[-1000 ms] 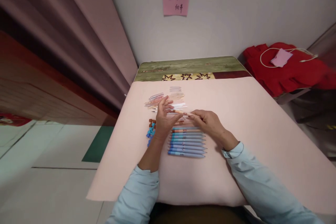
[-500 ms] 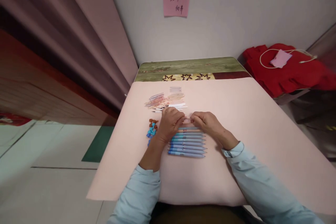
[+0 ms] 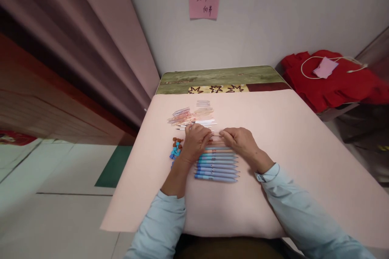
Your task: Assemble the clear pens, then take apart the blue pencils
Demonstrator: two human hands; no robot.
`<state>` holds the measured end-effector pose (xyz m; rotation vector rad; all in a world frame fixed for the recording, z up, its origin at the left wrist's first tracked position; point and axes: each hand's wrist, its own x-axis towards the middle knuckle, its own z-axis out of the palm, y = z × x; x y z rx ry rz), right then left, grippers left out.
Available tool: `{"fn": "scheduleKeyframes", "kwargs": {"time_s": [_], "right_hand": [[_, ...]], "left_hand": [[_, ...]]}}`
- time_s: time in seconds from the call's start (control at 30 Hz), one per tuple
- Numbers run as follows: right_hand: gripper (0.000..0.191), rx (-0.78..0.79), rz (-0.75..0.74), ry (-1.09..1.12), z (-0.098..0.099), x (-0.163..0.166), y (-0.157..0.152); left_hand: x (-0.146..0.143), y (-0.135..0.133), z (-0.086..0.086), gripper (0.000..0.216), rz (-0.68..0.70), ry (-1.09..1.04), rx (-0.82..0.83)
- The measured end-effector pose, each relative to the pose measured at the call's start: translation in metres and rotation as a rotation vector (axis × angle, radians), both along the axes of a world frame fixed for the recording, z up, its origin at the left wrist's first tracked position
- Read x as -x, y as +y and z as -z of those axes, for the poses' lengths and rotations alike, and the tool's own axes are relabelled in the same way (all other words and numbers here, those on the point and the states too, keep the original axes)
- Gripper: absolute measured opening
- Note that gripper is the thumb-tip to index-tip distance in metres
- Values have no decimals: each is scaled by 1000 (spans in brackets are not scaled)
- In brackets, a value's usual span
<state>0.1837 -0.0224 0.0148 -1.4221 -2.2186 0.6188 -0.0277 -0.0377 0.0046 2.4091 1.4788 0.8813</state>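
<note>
Far left of the work, on the pink table cover: a loose cluster of small brown and blue pieces. Just beyond it lies a heap of clear, reddish tubes, individual parts too small to tell apart. Left hand: fingers curled closed, palm down, apparently around the left end of a pale pen; that end is hidden in the fist. Farther back, a few short clear pieces; nearer, white sticks just behind the left hand.

The pen lies crosswise between the two hands, only its middle showing, over the far end of a row of pens, mostly blue. Right hand: thumb and forefinger pinched on the pen's right end.

Step in hand, judged: working the two ends of one pen against each other; twist or push cannot be told. Next move would call for a steady right pinch and the pen kept in line.

Against one second ago: left fingers were spread, with more of the pen exposed; now they are folded over it. Right hand nearly unchanged. Against half a second ago: only slight shifts at the fingertips. Row and loose pieces unmoved.
</note>
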Motion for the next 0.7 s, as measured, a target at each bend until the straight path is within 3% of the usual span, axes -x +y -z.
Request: {"fn": "scheduleKeyframes", "kwargs": {"time_s": [0.23, 0.37, 0.6, 0.7], "right_hand": [[12, -133, -57, 197, 4, 1, 2], [4, -116, -54, 188, 4, 2, 2], [23, -58, -28, -78, 0, 3, 0], [24, -38, -43, -66, 2, 2, 1]], "left_hand": [[1, 2, 2, 24, 1, 25, 1], [2, 1, 2, 24, 5, 29, 29], [3, 2, 5, 25, 8, 33, 66], [4, 3, 8, 23, 29, 36, 70]]}}
